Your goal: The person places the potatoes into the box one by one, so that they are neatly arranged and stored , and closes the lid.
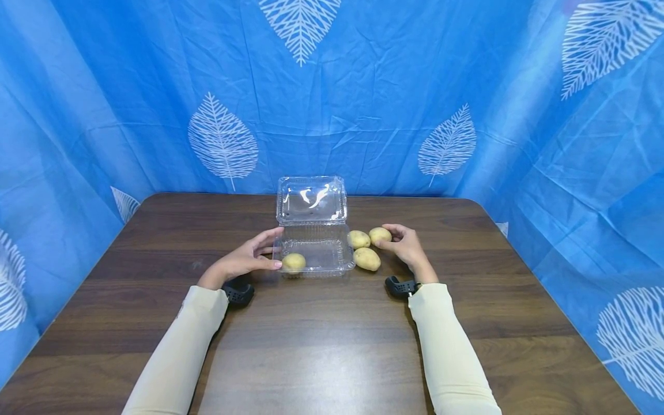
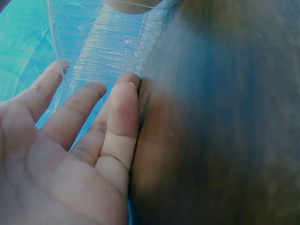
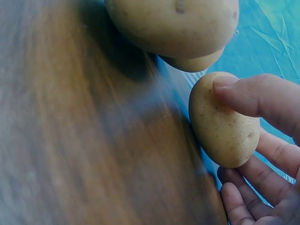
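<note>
A clear plastic clamshell box (image 1: 316, 253) lies open on the table, its hinged lid (image 1: 312, 199) tilted up at the back. One potato (image 1: 294, 263) sits inside, at the front left corner. My left hand (image 1: 249, 256) is spread along the box's left side; in the left wrist view its fingers (image 2: 77, 110) touch the clear wall, loosely extended. My right hand (image 1: 407, 246) holds a potato (image 3: 222, 124) between thumb and fingers, close to the tabletop. Two other potatoes, a rear one (image 1: 358, 239) and a front one (image 1: 367, 259), rest between that hand and the box.
The brown wooden table (image 1: 321, 340) extends in front of the box and to both sides. A blue curtain (image 1: 332, 115) with white leaf prints hangs behind the table and at its sides. Each wrist wears a black camera band.
</note>
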Demonstrator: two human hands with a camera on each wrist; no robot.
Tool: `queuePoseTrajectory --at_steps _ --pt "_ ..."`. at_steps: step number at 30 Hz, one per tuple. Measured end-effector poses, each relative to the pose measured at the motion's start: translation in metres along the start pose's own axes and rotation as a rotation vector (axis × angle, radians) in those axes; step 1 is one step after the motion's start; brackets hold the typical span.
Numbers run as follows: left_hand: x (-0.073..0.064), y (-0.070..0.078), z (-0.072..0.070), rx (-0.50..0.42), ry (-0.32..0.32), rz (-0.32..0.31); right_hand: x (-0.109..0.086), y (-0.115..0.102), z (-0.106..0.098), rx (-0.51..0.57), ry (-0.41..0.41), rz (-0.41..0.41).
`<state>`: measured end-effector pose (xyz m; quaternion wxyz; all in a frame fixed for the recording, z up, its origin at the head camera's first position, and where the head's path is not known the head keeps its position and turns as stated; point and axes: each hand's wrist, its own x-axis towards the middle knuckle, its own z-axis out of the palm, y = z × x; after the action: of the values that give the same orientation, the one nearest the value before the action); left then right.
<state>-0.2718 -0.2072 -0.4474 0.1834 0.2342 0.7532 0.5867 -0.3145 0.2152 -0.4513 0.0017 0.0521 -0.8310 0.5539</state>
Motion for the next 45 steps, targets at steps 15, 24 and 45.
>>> queuePoseTrajectory --at_steps 15,24,45 --pt "0.001 0.003 -0.001 -0.007 -0.002 -0.011 0.001 -0.003 0.0 -0.013 0.06 0.014" --pt "-0.001 0.002 -0.001 0.002 0.0 -0.015 0.003 -0.009 0.001 -0.01 0.083 -0.001" --pt "-0.003 0.004 0.001 0.028 0.001 -0.026 -0.003 -0.032 0.004 -0.051 0.048 -0.063"
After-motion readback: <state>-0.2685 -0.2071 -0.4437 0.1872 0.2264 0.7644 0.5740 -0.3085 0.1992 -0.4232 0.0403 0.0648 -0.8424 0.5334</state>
